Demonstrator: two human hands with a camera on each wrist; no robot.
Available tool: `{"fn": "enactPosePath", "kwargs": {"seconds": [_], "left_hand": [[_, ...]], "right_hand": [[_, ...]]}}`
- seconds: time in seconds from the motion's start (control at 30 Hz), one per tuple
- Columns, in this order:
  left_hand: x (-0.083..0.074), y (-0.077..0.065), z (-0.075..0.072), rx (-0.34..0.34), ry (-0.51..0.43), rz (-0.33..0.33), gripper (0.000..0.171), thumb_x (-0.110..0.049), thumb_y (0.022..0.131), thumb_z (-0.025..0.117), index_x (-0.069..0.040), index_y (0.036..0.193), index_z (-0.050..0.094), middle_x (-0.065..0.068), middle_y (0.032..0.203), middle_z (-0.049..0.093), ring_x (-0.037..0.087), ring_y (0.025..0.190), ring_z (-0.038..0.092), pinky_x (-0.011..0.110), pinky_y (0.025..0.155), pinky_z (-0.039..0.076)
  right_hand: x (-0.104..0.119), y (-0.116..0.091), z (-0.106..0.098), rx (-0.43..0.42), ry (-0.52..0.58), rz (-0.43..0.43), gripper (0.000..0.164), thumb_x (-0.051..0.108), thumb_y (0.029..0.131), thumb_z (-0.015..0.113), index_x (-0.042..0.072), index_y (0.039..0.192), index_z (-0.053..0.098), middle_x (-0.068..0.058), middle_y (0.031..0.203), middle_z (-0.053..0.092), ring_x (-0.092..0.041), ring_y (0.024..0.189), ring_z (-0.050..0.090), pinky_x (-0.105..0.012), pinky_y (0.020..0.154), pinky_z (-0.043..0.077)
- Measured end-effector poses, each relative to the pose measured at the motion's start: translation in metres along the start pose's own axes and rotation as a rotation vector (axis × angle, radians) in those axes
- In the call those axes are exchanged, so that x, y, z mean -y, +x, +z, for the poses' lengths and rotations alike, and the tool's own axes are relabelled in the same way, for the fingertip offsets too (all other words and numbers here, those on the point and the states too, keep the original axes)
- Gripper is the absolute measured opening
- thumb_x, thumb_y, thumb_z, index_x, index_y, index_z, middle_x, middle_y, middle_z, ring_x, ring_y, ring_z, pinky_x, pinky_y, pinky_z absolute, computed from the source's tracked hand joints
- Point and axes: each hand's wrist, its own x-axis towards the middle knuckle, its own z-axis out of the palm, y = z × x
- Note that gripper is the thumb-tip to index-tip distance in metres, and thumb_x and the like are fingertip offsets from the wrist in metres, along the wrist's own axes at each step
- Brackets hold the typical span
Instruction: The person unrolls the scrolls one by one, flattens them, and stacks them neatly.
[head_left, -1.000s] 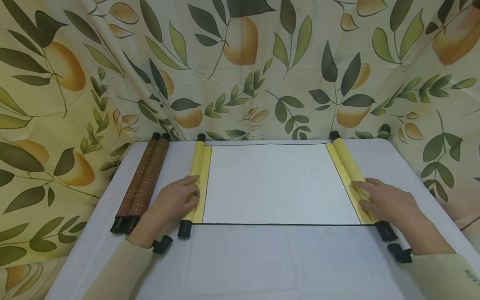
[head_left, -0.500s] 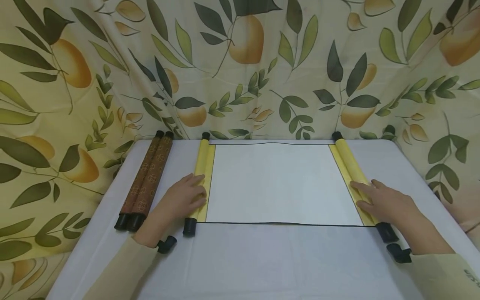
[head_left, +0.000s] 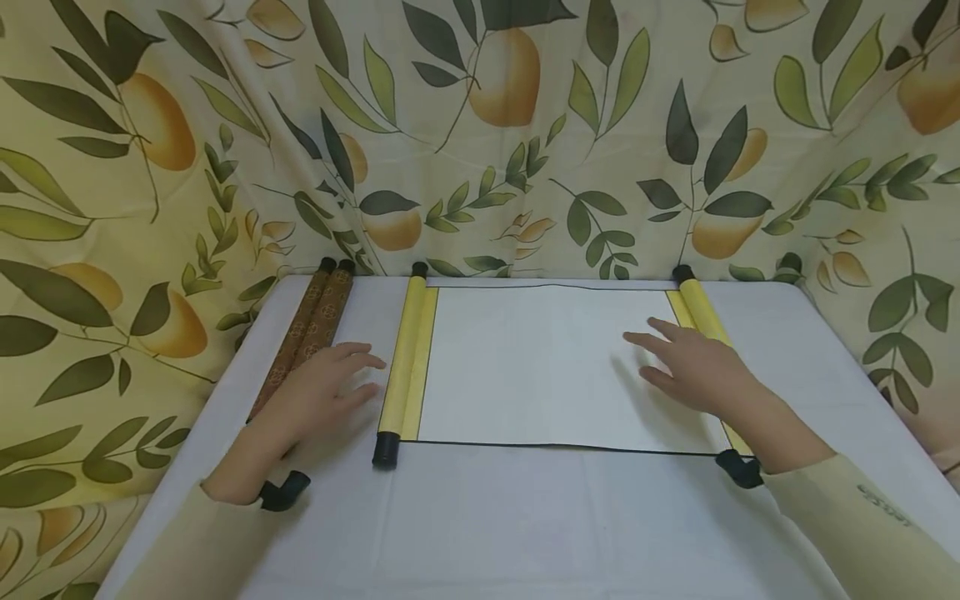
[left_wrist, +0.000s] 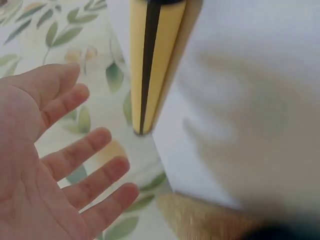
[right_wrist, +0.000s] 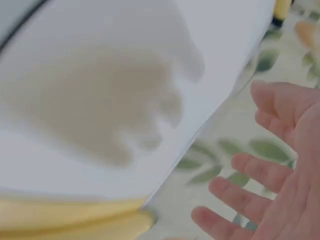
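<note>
A scroll (head_left: 540,367) lies unrolled on the white-covered table, a blank white sheet between two yellow rolled ends with black knobs. My left hand (head_left: 315,396) hovers just left of the scroll's left roller (head_left: 401,358), fingers spread and holding nothing. It partly covers two brown patterned scrolls (head_left: 330,308) that lie rolled up side by side. Over the right part of the white sheet, my right hand (head_left: 693,367) is held with fingers extended, casting a shadow on it. In both wrist views the palms show bare, with fingers apart. The right roller (head_left: 705,312) is partly hidden behind the right hand.
White cloth (head_left: 495,525) covers the table, whose back edge meets a curtain (head_left: 480,167) printed with fruit and leaves. Black straps sit at both wrists.
Both hands have let go of the yellow rollers. The left hand has moved left toward the brown scrolls; the right hand has moved left and up over the white sheet.
</note>
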Motion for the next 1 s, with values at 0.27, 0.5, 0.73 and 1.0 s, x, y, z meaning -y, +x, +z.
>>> {"fn": "enactPosePath", "kwargs": {"seconds": [0.27,0.5,0.73,1.0], "left_hand": [[0.042,-0.012,-0.028,-0.066,-0.129,0.010,0.030,-0.019,0.101,0.059,-0.008,0.128,0.064,0.015,0.130,0.063,0.035,0.118,0.059,0.054,0.095,0.048],[0.077,-0.019,-0.042,-0.062,-0.249,-0.117,0.045,-0.021,0.102,0.056,0.001,0.141,0.048,0.028,0.134,0.056,0.047,0.114,0.059,0.060,0.091,0.049],[0.105,-0.019,-0.041,-0.002,-0.353,-0.213,0.046,-0.016,0.105,0.048,0.008,0.143,0.041,0.037,0.138,0.047,0.056,0.120,0.051,0.063,0.091,0.049],[0.123,-0.019,-0.035,0.078,-0.500,-0.235,0.047,0.006,0.099,0.039,0.009,0.146,0.035,0.039,0.142,0.039,0.055,0.127,0.043,0.041,0.081,0.053]], "right_hand": [[0.064,0.056,-0.003,0.043,0.330,-0.183,0.045,0.025,0.100,0.060,0.019,0.144,0.053,-0.013,0.151,0.047,-0.038,0.136,0.047,-0.059,0.103,0.043],[0.133,0.105,0.001,0.165,0.776,-0.295,0.040,0.020,0.102,0.056,0.020,0.142,0.054,-0.005,0.145,0.053,-0.032,0.126,0.058,-0.047,0.098,0.051],[0.214,0.145,0.012,0.292,1.141,-0.326,0.041,0.018,0.102,0.056,0.014,0.143,0.052,-0.017,0.141,0.053,-0.032,0.121,0.060,-0.045,0.091,0.056],[0.293,0.171,0.022,0.397,1.391,-0.244,0.049,0.023,0.101,0.059,0.021,0.148,0.047,-0.014,0.144,0.053,-0.029,0.128,0.056,-0.039,0.097,0.053]]}}
